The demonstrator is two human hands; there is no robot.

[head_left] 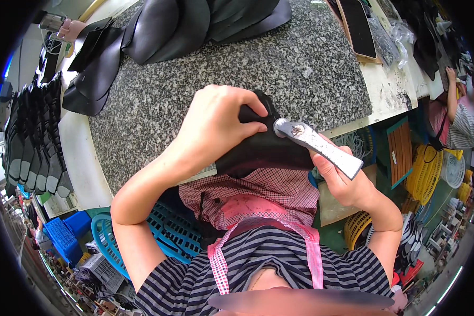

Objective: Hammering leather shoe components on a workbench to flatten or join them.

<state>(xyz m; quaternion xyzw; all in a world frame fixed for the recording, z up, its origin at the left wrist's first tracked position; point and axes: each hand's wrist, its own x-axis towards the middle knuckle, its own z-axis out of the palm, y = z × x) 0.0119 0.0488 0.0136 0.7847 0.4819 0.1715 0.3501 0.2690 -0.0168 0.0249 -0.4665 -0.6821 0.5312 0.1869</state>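
Observation:
A black leather piece (268,152) lies at the front edge of the speckled stone slab (158,105), partly hanging over toward my lap. My left hand (216,118) pinches its folded upper edge between thumb and fingers. In my right hand (345,181) is a hammer (318,143) with a worn, pale metal head. Its round face is right at the leather, just to the right of my left fingertips; whether it touches I cannot tell. My right fist hides most of the hammer's handle.
Overlapping black leather pieces (168,29) lie along the slab's far side. A phone (357,29) rests at the far right. Rows of dark pieces (34,137) hang on the left. A blue basket (102,239) stands below left, yellow baskets (425,168) at right. Another person (461,118) sits far right.

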